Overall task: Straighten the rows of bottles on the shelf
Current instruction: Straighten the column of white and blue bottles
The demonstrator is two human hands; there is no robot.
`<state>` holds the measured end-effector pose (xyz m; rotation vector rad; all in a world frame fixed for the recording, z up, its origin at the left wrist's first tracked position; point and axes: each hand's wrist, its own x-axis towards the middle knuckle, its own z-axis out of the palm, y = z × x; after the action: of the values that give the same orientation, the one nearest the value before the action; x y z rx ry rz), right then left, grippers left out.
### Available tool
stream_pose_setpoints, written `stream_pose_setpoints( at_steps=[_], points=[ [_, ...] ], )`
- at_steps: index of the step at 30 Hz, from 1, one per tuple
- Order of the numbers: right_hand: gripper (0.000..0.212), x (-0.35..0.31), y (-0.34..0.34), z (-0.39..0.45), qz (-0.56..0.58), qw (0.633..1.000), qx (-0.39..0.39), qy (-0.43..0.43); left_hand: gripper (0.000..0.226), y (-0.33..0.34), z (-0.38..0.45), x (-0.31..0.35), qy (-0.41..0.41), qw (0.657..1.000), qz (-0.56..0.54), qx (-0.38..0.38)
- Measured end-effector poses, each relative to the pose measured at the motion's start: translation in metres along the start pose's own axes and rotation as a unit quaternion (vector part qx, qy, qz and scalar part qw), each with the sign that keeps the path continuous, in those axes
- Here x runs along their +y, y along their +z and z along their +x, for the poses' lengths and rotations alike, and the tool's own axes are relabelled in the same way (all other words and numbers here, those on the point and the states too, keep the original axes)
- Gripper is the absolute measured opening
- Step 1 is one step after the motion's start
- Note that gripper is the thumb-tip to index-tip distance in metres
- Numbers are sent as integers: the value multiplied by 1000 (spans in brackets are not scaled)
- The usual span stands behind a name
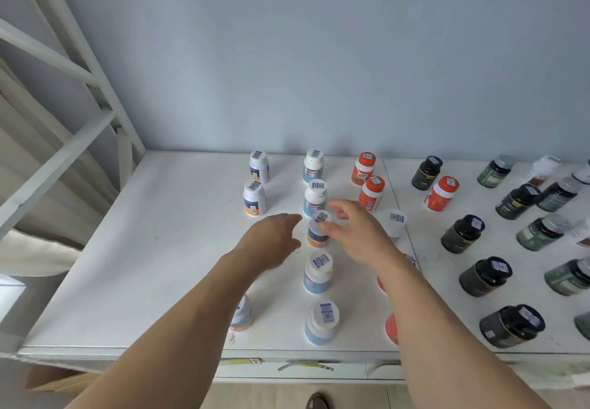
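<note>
On the white shelf (143,249), seen from the head camera, small bottles stand upright in rows running from the front edge toward the pale blue back wall (319,57). Both bare hands reach over the middle row. Right hand (357,236): its thumb and fingers (327,226) touch the cap and right side of a white bottle with an orange-and-blue label (317,231), the third one back in that row; the fingers are loosely spread, and whether they truly pinch it I cannot tell. Left hand (271,239) hovers just left of the same bottle, fingers relaxed and slightly curled, holding nothing.

Behind that bottle stand two white bottles with blue labels (314,196), one behind the other, and in front of it two more blue-labelled bottles (317,273) toward the shelf edge. Further left, two white bottles with orange bands (254,197) stand near the back, and another is partly hidden under the left forearm near the front. To the right stand orange bottles with white caps (372,193), then a white-capped bottle (394,221) just beyond the right hand. On the far right, dark bottles with black caps (464,233) and greenish bottles with grey caps (542,231) form looser rows. A white metal frame (64,66) rises at the left.
</note>
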<state>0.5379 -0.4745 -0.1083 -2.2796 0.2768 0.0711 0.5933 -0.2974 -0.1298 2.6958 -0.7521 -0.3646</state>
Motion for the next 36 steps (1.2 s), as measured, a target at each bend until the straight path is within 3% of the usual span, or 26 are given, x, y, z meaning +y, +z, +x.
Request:
stream_pose_setpoints(
  at_steps=[5, 12, 18, 23, 29, 36],
  points=[
    [55, 5, 8, 28, -64, 994, -86, 2, 61, -1, 19, -2, -33, 999, -17, -19],
    [47, 13, 0, 38, -25, 998, -63, 11, 67, 7, 29, -2, -68, 981, -172, -64],
    [35, -2, -19, 40, 11, 999, -42, -12, 37, 6, 27, 3, -41, 953, -289, -79],
    [36, -10, -18, 42, 39, 999, -15, 23, 41, -2, 26, 3, -29, 918, -375, -122],
    [35, -14, -19, 35, 57, 997, -13, 51, 41, -6, 22, 1, -12, 896, -413, -164],
    [37, -8, -15, 36, 80, 996, -5, 50, 42, -9, 24, 2, -15, 917, -370, -149]
  ],
)
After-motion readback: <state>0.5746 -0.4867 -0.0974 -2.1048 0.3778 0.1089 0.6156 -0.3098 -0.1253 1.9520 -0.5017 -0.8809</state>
